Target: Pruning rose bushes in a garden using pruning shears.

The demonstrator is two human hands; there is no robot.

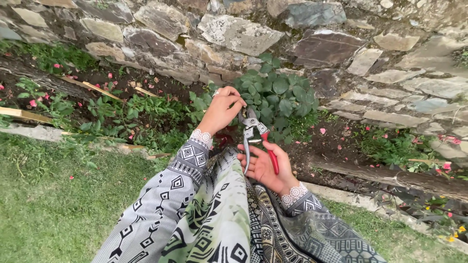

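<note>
Beside the plant [275,95] — right hand [265,168] holds pruning shears [256,139].

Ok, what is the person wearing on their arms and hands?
Both hands, left hand and right hand, are bare of gloves. The long sleeves carry a black, white and grey-green geometric print, each ending in a white lace cuff. A ring shows on the left hand.

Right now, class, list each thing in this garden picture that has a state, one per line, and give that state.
pruning shears: handles spread, blades up, held.
right hand: palm up, holding the shears' handles.
left hand: fingers pinched together at the shears' blades.
green shrub: leafy, upright against the stone wall.
pink petals: fallen, scattered over the soil.
</note>
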